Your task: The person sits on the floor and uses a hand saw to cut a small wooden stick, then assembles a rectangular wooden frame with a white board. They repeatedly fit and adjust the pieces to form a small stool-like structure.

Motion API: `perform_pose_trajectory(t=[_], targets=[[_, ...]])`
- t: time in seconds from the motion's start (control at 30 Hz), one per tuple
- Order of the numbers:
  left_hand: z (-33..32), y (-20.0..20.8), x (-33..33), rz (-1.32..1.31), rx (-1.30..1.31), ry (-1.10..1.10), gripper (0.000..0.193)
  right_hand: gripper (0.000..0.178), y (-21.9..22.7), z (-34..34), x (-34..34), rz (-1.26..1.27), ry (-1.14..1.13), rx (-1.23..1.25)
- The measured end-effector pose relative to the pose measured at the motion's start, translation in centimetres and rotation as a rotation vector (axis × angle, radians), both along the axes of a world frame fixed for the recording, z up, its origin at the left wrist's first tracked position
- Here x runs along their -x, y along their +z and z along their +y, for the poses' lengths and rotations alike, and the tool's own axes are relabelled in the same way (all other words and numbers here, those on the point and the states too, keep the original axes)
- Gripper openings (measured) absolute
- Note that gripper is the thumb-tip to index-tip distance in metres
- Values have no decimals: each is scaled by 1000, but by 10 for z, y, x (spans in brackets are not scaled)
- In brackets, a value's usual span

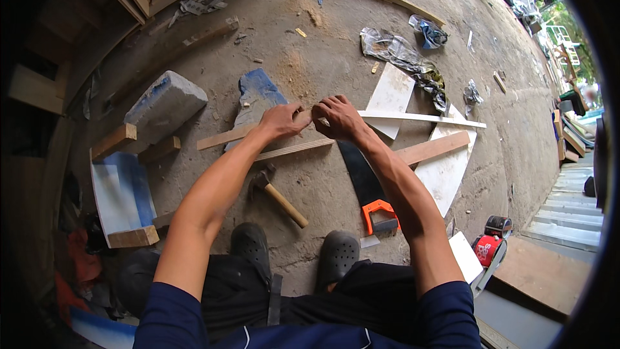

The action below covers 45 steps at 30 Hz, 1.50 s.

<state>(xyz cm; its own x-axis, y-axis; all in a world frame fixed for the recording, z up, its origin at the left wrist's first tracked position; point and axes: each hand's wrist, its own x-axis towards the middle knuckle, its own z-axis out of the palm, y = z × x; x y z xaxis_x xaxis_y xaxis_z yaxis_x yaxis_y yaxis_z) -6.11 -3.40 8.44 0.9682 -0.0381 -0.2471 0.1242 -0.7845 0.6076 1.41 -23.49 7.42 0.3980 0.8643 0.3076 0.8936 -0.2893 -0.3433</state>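
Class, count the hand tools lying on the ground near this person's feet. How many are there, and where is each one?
2. A hammer lies beside the left forearm, before the shoes; a handsaw with an orange handle lies under the right forearm. Others may be hidden among the debris.

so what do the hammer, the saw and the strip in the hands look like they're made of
Hammer: dark, dull head, probably metal, on a pale bare wooden handle. Handsaw: dark flat blade, likely steel, with an orange and grey handle that looks plastic. Strip held by the left hand and right hand: unpainted light wood.

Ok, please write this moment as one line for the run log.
left hand: on wood strip | right hand: on white strip | nearby: handsaw, hammer
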Motion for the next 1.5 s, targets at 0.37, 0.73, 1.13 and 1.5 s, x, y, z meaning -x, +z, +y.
perform_pose_trajectory(t=[0.37,0.73,1.13,1.5], targets=[[6,2,1,139,-65,1,57,18,6,1,5,5,63,-61],[-1,2,4,117,-38,96,55,26,6,-1,9,-22,-18,16],[22,14,-31,183,-201,131,53,44,-25,-116,62,-77,-476,305],[38,4,-69,197,-80,158,52,31,-41,-157,107,-65,-549,421]])
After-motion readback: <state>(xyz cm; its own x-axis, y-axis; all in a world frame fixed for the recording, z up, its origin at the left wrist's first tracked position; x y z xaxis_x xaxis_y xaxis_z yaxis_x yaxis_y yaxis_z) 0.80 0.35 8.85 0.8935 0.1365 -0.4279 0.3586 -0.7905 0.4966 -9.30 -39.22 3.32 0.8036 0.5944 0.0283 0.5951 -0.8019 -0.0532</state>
